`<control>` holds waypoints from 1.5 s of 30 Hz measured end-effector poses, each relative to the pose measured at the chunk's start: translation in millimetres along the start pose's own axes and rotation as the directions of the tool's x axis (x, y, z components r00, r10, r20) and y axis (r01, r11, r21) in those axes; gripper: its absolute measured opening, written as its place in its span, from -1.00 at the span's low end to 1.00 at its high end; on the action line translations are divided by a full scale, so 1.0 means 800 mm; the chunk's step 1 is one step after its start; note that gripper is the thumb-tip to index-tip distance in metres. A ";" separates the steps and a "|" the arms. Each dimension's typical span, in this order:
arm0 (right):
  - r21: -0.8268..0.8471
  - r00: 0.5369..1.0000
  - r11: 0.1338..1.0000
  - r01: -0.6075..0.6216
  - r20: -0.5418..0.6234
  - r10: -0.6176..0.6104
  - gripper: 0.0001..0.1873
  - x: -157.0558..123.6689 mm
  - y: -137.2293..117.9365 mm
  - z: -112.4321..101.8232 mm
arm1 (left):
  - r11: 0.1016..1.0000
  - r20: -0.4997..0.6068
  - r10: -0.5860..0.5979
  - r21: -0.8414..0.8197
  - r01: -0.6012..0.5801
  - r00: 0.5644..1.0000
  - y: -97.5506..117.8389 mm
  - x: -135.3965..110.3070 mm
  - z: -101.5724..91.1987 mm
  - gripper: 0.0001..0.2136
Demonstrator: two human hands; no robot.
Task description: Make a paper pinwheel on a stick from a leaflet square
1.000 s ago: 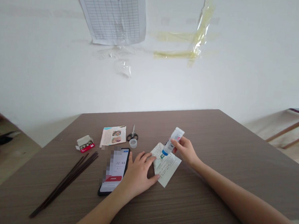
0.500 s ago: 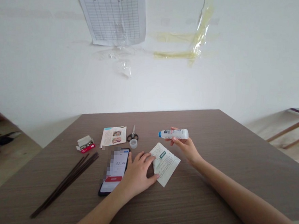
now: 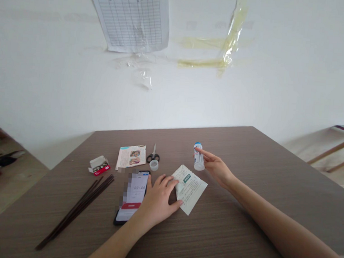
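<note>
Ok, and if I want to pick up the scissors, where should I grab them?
Grab the scissors by the black finger loops, coming from the side nearest you. They lie flat with the loops facing you and the closed blades pointing away, so your fingers stay off the pointy end. Go gently, because a small clear cap sits right by the loops.

route: tabletop [image 3: 259, 190] right of leaflet [image 3: 191, 191] | obstacles: phone [image 3: 133, 193], scissors [image 3: 153, 155], dark sticks [image 3: 76, 212]

The smartphone [image 3: 132, 195] screen reads 02:44; the green label [image 3: 187, 178] on the printed leaflet [image 3: 189, 190], the blue-capped white bottle [image 3: 199, 157] and the ruled wall chart [image 3: 129, 18] carry print too small to read.
</note>
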State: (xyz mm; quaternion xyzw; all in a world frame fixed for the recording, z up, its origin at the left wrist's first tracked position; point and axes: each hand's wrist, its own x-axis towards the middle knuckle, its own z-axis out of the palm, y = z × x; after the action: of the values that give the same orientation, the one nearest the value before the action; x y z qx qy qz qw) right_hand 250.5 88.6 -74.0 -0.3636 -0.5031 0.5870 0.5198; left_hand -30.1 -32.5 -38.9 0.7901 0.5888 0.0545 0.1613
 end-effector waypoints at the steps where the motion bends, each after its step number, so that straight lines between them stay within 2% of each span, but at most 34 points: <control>1: -0.004 1.000 1.000 0.002 -0.008 -0.002 -0.39 0.000 -0.001 -0.001 | 1.000 0.005 -0.006 0.004 0.006 1.000 0.002 0.000 -0.002 -0.39; 4: -0.036 0.999 0.999 0.018 -0.031 -0.019 -0.47 0.001 -0.003 -0.004 | 1.000 -0.001 -0.015 0.001 0.015 1.000 0.003 -0.001 -0.003 -0.39; 11: -0.254 0.989 0.959 0.126 -0.048 -0.143 -0.40 0.007 0.002 -0.009 | 1.000 -0.023 0.003 -0.009 -0.003 1.000 -0.007 0.001 0.003 -0.40; 14: -0.235 0.982 0.957 0.170 -0.044 -0.185 -0.41 0.008 0.004 -0.010 | 1.000 -0.025 0.001 -0.011 -0.001 1.000 -0.006 0.001 0.002 -0.40; 20: -0.153 0.982 0.974 0.168 -0.066 -0.179 -0.17 0.012 0.014 -0.012 | 1.000 0.006 -0.018 0.008 0.018 1.000 0.001 0.001 -0.004 -0.38; 24: -0.156 0.978 0.973 0.169 -0.092 -0.185 -0.10 0.018 0.025 -0.012 | 1.000 -0.002 -0.010 0.009 0.010 1.000 -0.001 0.001 -0.003 -0.39; 32: -0.267 0.977 0.945 0.191 -0.040 -0.209 -0.21 0.025 0.040 -0.012 | 0.999 0.019 -0.016 0.029 0.016 1.000 -0.002 0.001 -0.006 -0.39; 39: -0.470 0.990 0.873 0.131 0.021 -0.137 -0.58 0.034 0.025 -0.016 | 0.998 0.071 -0.044 0.058 0.040 0.997 0.004 -0.002 -0.018 -0.38; 45: -0.519 0.991 0.846 0.125 0.023 -0.132 -0.64 0.051 0.019 -0.003 | 0.997 0.089 -0.051 0.071 0.045 0.995 0.004 -0.003 -0.022 -0.35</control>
State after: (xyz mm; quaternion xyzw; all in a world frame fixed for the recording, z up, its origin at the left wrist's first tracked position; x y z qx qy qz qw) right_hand 240.9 129.9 -85.4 -0.4597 -0.6622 0.3912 0.4440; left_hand -32.4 -32.0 -20.9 0.7825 0.6012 -0.0054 0.1619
